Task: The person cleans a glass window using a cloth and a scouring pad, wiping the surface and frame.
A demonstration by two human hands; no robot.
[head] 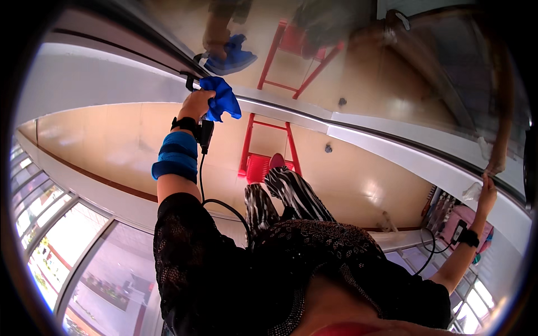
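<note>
My left hand (197, 104) is closed on a crumpled blue cloth (220, 98), close to a black handle (190, 81) on the dark frame of a glass pane (319, 54). Far to the right, my right hand (486, 195) is raised with its fingertips at the lower edge of the frame (424, 152). A crumpled white piece, tissue or thin cloth, shows beside its fingers; whether the hand grips it is unclear. Each wrist wears a black band with a cabled device. Under me stands a red chair (257, 166), one foot on its slatted seat. The glass mirrors both arms, the cloth and the chair.
A white ledge (378, 158) runs below the frame. Shiny beige tiles (126, 143) cover the floor, where a small grey object (328, 148) lies. Barred windows (80, 235) line the lower left. Pink and patterned fabric items (456, 218) are at the right. A black cable hangs by my left arm.
</note>
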